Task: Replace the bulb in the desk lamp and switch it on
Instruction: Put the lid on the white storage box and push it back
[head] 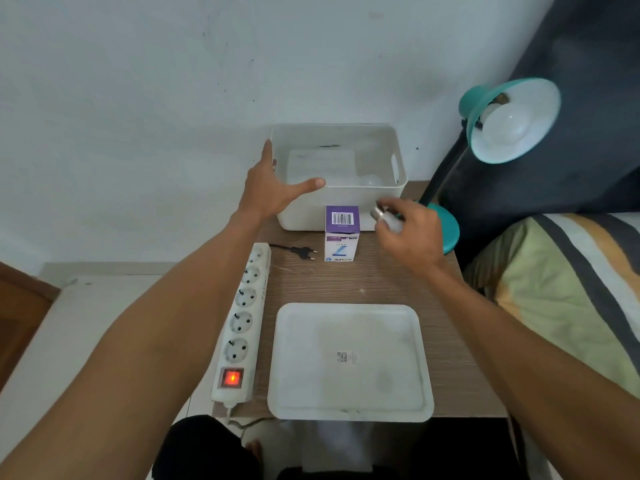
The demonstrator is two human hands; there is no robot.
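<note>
Left hand spread open, fingers straight, against the bin's near-left corner. Right hand curled round a bulb, metal base pointing left, just right of the box. Another bulb seated in the lamp. Plug loose on the bench, beside the strip.

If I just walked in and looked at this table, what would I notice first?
Probably the teal desk lamp at the far right, its shade tipped toward you with a white bulb inside. Next, the glowing orange switch on the white power strip along the table's left edge. Then the two hands: the right hand grips a bulb beside the purple-topped box, and the left hand touches the white bin.
</note>
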